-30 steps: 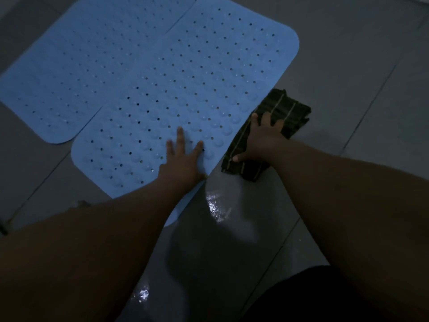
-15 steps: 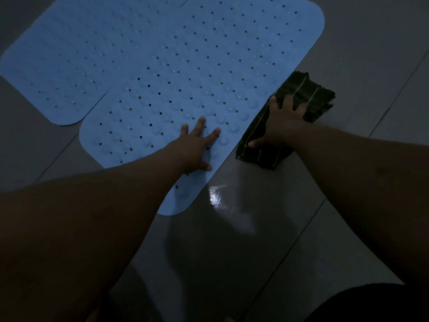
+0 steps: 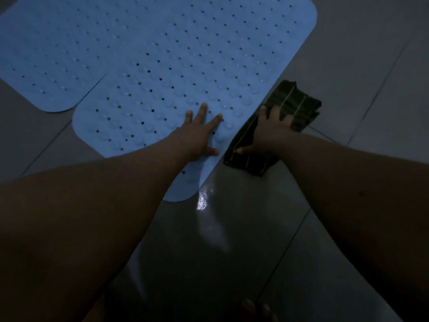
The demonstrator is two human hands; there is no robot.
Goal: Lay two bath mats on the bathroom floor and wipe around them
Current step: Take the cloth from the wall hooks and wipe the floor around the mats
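The grey tiled floor (image 3: pixel 362 54) carries two blue perforated mats, the near mat (image 3: pixel 185 66) edge-to-edge with the far mat (image 3: pixel 46 49) at its nine o'clock, and a dark striped cloth (image 3: pixel 292 108) at its four o'clock.

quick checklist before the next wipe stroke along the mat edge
1. Left hand flat on near mat, pinning it: ok.
2. Right hand pressed on dark striped cloth: ok.
3. Cloth on the tile floor beside the mat edge, not on it: ok.
4. Far mat lying flat next to the near mat: ok.
5. Tile ahead of the cloth free of objects: ok.
6. Floor dry after wiping: cannot tell; glare patch near mat corner.
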